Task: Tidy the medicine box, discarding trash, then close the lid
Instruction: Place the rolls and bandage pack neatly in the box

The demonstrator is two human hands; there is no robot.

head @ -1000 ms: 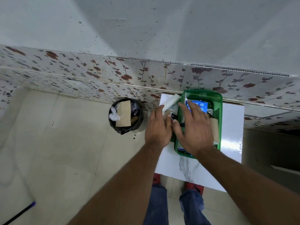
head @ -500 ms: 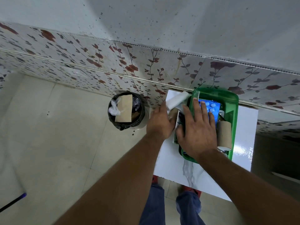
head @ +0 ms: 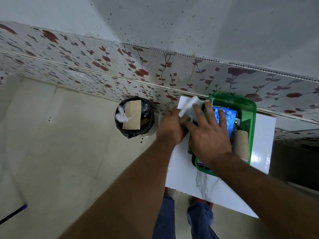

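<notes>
Since half a second ago, the right hand (head: 209,135) has spread wider, flat and empty over the green medicine box (head: 248,114), baring more blue blister pack (head: 227,118). Left hand (head: 170,127) stays closed around a white roll (head: 189,106) at the box's left edge. Box sits on a white marble-patterned table (head: 183,173) against floral wall tiles (head: 120,66); a black-lined bin (head: 133,118) stands on the cream floor (head: 60,135) nearby.
</notes>
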